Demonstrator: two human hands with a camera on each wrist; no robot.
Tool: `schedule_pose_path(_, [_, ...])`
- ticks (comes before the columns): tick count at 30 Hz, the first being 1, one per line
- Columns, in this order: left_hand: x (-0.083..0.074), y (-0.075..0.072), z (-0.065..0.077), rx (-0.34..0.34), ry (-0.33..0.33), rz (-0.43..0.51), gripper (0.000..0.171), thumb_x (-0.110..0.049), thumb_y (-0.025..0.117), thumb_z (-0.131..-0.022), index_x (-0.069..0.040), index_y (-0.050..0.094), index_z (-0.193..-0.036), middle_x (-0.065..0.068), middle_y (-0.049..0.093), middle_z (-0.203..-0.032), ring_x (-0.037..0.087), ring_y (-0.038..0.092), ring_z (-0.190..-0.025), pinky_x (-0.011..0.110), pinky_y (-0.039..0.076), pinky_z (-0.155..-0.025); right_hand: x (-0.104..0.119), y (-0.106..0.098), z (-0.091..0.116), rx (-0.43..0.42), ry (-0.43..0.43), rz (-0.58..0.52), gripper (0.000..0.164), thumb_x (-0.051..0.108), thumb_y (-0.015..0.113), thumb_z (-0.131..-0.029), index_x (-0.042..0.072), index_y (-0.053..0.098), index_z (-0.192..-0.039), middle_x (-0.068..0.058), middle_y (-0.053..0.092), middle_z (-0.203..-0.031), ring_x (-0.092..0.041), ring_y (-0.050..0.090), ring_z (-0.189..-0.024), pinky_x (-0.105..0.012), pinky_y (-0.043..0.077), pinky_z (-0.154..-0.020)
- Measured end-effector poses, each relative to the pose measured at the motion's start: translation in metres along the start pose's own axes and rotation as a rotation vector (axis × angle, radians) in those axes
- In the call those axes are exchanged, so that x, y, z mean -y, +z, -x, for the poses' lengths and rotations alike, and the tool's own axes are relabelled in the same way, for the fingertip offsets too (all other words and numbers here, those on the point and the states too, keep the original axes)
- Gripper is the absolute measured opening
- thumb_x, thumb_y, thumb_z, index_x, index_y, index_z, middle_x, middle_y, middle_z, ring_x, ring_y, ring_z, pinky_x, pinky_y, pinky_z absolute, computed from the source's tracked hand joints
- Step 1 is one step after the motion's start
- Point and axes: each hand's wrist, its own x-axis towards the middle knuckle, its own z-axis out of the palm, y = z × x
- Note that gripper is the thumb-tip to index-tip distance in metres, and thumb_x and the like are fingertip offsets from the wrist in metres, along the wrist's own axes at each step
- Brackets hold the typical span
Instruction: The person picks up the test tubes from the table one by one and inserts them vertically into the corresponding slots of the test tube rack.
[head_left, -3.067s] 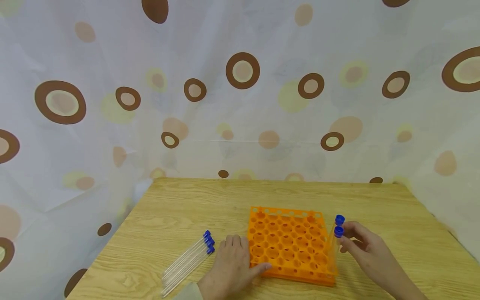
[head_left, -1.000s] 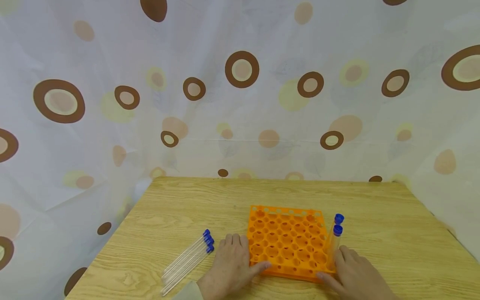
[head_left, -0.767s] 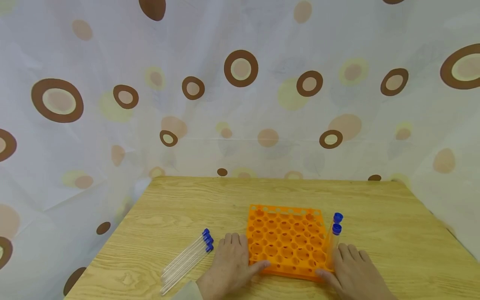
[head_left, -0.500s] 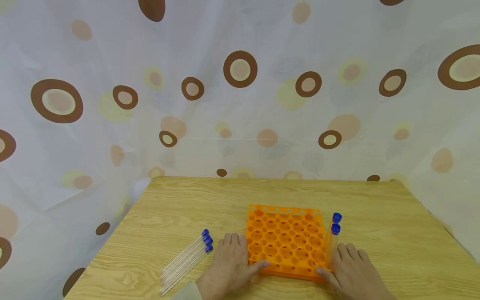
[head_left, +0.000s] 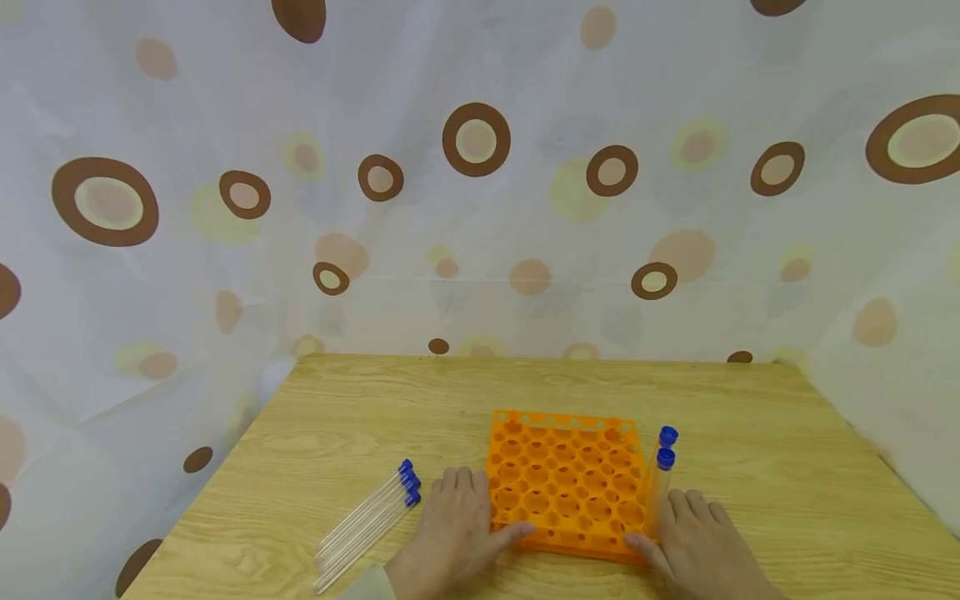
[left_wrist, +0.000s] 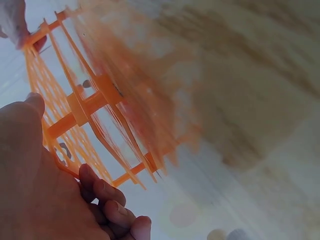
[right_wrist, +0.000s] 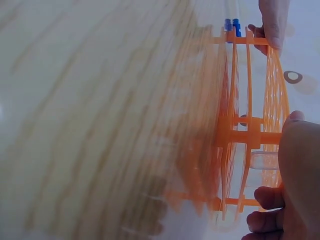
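Observation:
An orange test tube rack (head_left: 567, 478) with rows of round holes stands on the table. My left hand (head_left: 459, 527) grips its left side, thumb over the front edge. At the right front corner, my right hand (head_left: 701, 537) holds the rack the same way, its fingers beside the right side. Two clear test tubes with blue caps (head_left: 665, 458) stand upright at the rack's right end, one behind the other; their lower parts are partly hidden by my right hand. Both wrist views show the rack's layered side (left_wrist: 92, 102) with curled fingers against it.
Several more clear test tubes (head_left: 367, 523) with blue caps lie side by side left of my left hand, caps pointing away from me. The wooden table (head_left: 375, 408) ends at a white curtain (head_left: 480, 242) printed with brown rings.
Three seconds ago my right hand pinched a test tube at the rack's right end. It has let go and moved down to the rack's front corner. My left hand stayed on the rack.

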Motion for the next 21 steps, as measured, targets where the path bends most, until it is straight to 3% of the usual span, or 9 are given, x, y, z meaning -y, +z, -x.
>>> schedule_pose_path(5, [0.002, 0.0, 0.0, 0.023, 0.001, 0.038, 0.079, -0.087, 0.025, -0.084, -0.011, 0.046, -0.092, 0.002, 0.04, -0.08, 0.018, 0.036, -0.074, 0.029, 0.031, -0.066, 0.001, 0.001, -0.001, 0.027, 0.007, 0.002, 0.052, 0.06, 0.053, -0.094, 0.009, 0.05, -0.083, -0.001, 0.045, -0.079, -0.017, 0.041, -0.073, -0.035, 0.039, -0.068])
schedule_pose_path(11, [0.006, -0.01, 0.003, 0.083, 0.032, 0.123, 0.083, -0.082, 0.032, -0.087, -0.004, 0.054, -0.103, 0.005, 0.05, -0.087, 0.02, 0.047, -0.08, 0.036, 0.044, -0.073, 0.002, 0.0, -0.001, 0.088, 0.03, -0.024, 0.052, 0.06, 0.052, -0.095, 0.01, 0.049, -0.082, 0.0, 0.045, -0.078, -0.016, 0.04, -0.073, -0.035, 0.038, -0.068])
schedule_pose_path(17, [0.013, -0.02, 0.0, 0.18, 0.029, 0.181, 0.09, -0.081, 0.031, -0.089, 0.0, 0.056, -0.12, 0.014, 0.059, -0.109, 0.027, 0.056, -0.102, 0.048, 0.049, -0.089, 0.002, 0.0, 0.0, 0.073, 0.028, -0.016, 0.052, 0.06, 0.053, -0.095, 0.011, 0.049, -0.081, 0.0, 0.044, -0.077, -0.016, 0.041, -0.072, -0.035, 0.039, -0.068])
schedule_pose_path(21, [0.018, -0.026, -0.001, 0.186, 0.037, 0.2, 0.086, -0.077, 0.032, -0.092, 0.0, 0.058, -0.119, 0.012, 0.061, -0.108, 0.026, 0.058, -0.1, 0.047, 0.05, -0.088, 0.001, 0.0, 0.0, 0.038, 0.017, -0.01, 0.052, 0.061, 0.053, -0.094, 0.011, 0.047, -0.08, 0.002, 0.04, -0.075, -0.015, 0.037, -0.07, -0.033, 0.036, -0.066])
